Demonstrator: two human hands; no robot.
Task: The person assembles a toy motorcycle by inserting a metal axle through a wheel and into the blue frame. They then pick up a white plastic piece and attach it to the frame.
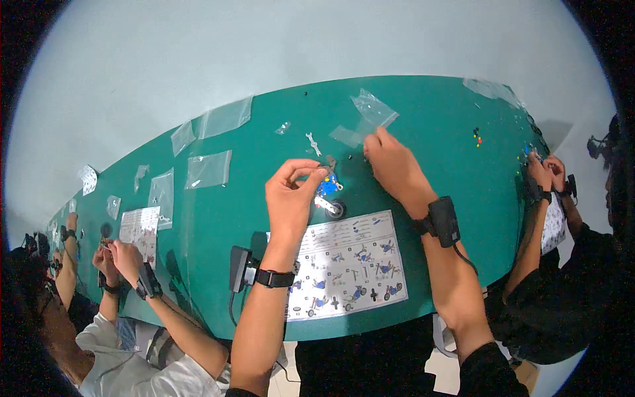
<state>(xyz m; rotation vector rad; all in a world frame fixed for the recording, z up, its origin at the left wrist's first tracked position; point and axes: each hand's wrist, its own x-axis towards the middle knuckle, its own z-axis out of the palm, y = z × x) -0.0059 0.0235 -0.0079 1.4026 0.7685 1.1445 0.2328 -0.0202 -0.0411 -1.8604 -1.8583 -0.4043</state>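
My left hand point(291, 188) pinches a partly built toy motorcycle point(329, 187) with blue pieces, a white arm and a black wheel point(336, 210). The fingers hide part of the model. To the right, my right hand point(395, 162) is closed, fingertips together, just below a clear plastic bag point(375, 107); whatever is in that pinch cannot be made out. A small silver wrench point(313, 144) lies beyond the model. Under my wrists, a printed instruction sheet point(350, 264) shows motorcycle building steps.
Several clear bags point(208, 169) lie on the green table point(264, 132) at the left. Loose red and yellow bits point(477, 140) sit to the right. One co-worker's hands point(122, 260) handle parts at left; another's hands point(546, 172) do so at right.
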